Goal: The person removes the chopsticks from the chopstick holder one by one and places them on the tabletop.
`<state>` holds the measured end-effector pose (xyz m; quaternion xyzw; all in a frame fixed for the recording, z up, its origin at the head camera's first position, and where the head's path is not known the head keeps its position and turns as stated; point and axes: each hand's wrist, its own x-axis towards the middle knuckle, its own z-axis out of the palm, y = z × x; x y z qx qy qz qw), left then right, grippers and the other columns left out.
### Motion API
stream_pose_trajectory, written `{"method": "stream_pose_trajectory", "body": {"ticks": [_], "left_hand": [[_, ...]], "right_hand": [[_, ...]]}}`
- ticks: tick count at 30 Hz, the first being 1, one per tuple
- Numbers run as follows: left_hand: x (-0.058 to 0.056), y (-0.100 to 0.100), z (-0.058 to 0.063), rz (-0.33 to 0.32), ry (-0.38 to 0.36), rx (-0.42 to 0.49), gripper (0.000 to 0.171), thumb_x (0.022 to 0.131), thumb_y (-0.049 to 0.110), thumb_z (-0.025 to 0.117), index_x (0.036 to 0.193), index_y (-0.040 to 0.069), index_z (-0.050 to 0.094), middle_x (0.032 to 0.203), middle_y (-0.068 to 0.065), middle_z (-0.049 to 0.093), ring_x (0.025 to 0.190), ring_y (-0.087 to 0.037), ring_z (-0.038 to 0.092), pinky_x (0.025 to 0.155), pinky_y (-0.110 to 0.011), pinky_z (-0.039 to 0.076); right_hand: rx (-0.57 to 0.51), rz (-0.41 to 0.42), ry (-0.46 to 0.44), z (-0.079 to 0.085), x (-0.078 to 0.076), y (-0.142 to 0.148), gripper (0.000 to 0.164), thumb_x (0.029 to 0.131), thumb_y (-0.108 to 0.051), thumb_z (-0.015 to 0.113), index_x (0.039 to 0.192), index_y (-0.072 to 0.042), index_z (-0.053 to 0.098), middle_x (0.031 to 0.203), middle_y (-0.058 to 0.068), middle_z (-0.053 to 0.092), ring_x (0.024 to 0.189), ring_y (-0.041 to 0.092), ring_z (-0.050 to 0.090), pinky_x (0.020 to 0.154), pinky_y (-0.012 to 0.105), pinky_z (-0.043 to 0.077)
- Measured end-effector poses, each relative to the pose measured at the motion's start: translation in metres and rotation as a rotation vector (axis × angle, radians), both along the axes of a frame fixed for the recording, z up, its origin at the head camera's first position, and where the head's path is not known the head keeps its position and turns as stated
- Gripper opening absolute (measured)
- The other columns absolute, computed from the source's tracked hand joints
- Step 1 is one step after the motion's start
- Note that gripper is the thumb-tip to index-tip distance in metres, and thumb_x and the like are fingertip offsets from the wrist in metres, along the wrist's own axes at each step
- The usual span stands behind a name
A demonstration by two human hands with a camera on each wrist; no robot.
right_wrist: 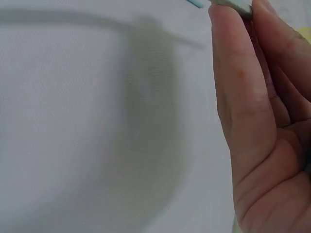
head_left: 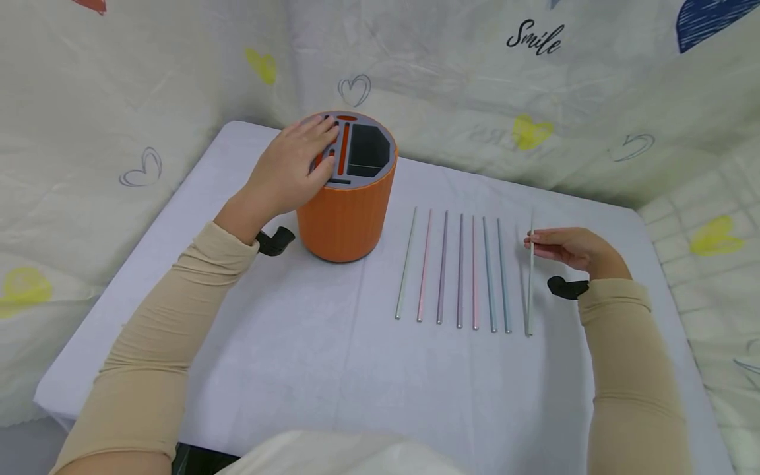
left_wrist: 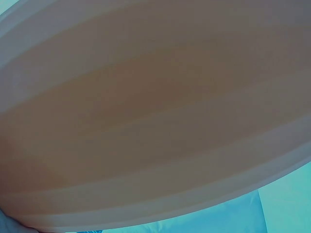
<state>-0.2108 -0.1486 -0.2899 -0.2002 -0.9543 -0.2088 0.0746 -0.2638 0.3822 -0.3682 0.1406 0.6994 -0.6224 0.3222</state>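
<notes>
My left hand lies on the grey top of an orange round organizer, its fingers spread over the slots at the left. That organizer's ribbed wall fills most of the left wrist view. At the right, my right hand pinches a thin pale green stick between thumb and fingers. The stick stands tilted, its lower end at or just above the cloth; I cannot tell which. To its left, several similar sticks in green, pink, purple and blue lie side by side. In the right wrist view only a bit of the held stick shows.
A white cloth covers the table. Pale curtains with hearts and lettering hang behind the table and at both sides. The organizer's top has a large dark compartment and narrow orange slots. A black band part juts from the left wrist.
</notes>
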Motion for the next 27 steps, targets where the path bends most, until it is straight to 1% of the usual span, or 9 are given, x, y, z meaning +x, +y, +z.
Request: {"method": "stream_pose_trajectory", "body": {"ticks": [3, 6, 11, 15, 19, 22, 24, 27], "left_hand": [[0.000, 0.000, 0.000, -0.001, -0.002, 0.002, 0.056, 0.103, 0.030, 0.034, 0.154, 0.006, 0.036, 0.163, -0.007, 0.030, 0.155, -0.024, 0.020, 0.130, -0.038, 0.009], [0.000, 0.000, -0.001, 0.004, -0.007, 0.001, 0.056, 0.103, 0.030, 0.034, 0.154, 0.006, 0.036, 0.164, -0.007, 0.029, 0.155, -0.024, 0.019, 0.130, -0.038, 0.009], [0.001, 0.000, -0.001, 0.002, -0.008, 0.002, 0.056, 0.103, 0.031, 0.034, 0.154, 0.007, 0.035, 0.164, -0.007, 0.029, 0.155, -0.024, 0.019, 0.130, -0.038, 0.009], [0.001, 0.000, 0.000, 0.001, -0.010, 0.002, 0.056, 0.103, 0.031, 0.034, 0.154, 0.007, 0.035, 0.164, -0.007, 0.029, 0.156, -0.024, 0.019, 0.130, -0.038, 0.009], [0.001, 0.000, 0.000, 0.003, -0.007, -0.001, 0.056, 0.103, 0.031, 0.034, 0.154, 0.007, 0.035, 0.164, -0.006, 0.029, 0.155, -0.024, 0.019, 0.130, -0.038, 0.009], [0.000, 0.000, 0.000, 0.005, -0.004, -0.002, 0.056, 0.103, 0.031, 0.034, 0.154, 0.007, 0.036, 0.164, -0.006, 0.029, 0.155, -0.023, 0.019, 0.130, -0.037, 0.009], [0.000, 0.000, 0.001, 0.005, -0.005, 0.001, 0.056, 0.103, 0.031, 0.034, 0.154, 0.007, 0.036, 0.164, -0.006, 0.029, 0.155, -0.023, 0.019, 0.130, -0.037, 0.009], [0.000, 0.001, 0.001, 0.005, -0.005, 0.001, 0.056, 0.103, 0.031, 0.034, 0.154, 0.007, 0.036, 0.164, -0.006, 0.030, 0.155, -0.023, 0.019, 0.130, -0.037, 0.009]], "right_hand": [[-0.010, 0.028, -0.007, -0.006, -0.002, -0.002, 0.026, 0.098, -0.001, 0.057, 0.088, -0.013, 0.078, 0.088, 0.000, 0.078, 0.084, 0.007, 0.075, 0.076, 0.019, 0.061], [0.015, 0.061, 0.000, -0.011, -0.005, -0.003, 0.029, 0.099, -0.001, 0.055, 0.087, -0.015, 0.078, 0.086, -0.002, 0.078, 0.083, 0.005, 0.074, 0.076, 0.017, 0.061], [0.124, 0.088, -0.007, -0.016, -0.008, -0.008, 0.028, 0.097, -0.004, 0.061, 0.083, -0.022, 0.078, 0.084, -0.007, 0.077, 0.080, 0.001, 0.072, 0.075, 0.015, 0.059], [0.258, 0.066, -0.007, -0.017, -0.009, -0.015, 0.019, 0.093, -0.012, 0.069, 0.080, -0.024, 0.076, 0.080, -0.010, 0.075, 0.076, 0.000, 0.071, 0.074, 0.015, 0.059], [0.377, 0.032, 0.028, -0.017, -0.011, -0.023, 0.016, 0.089, -0.015, 0.075, 0.076, -0.024, 0.074, 0.073, -0.010, 0.072, 0.068, 0.000, 0.070, 0.070, 0.015, 0.059], [0.391, -0.021, 0.043, -0.016, -0.011, -0.028, 0.014, 0.087, -0.011, 0.076, 0.076, -0.020, 0.074, 0.068, -0.009, 0.072, 0.065, 0.001, 0.070, 0.069, 0.016, 0.060], [0.381, -0.055, 0.044, -0.016, -0.012, -0.030, 0.016, 0.087, -0.009, 0.076, 0.075, -0.019, 0.075, 0.067, -0.008, 0.073, 0.064, 0.002, 0.071, 0.069, 0.017, 0.060], [0.340, -0.072, 0.030, -0.016, -0.011, -0.030, 0.020, 0.088, -0.006, 0.074, 0.073, -0.019, 0.075, 0.068, -0.007, 0.073, 0.066, 0.002, 0.071, 0.070, 0.017, 0.060]]}}
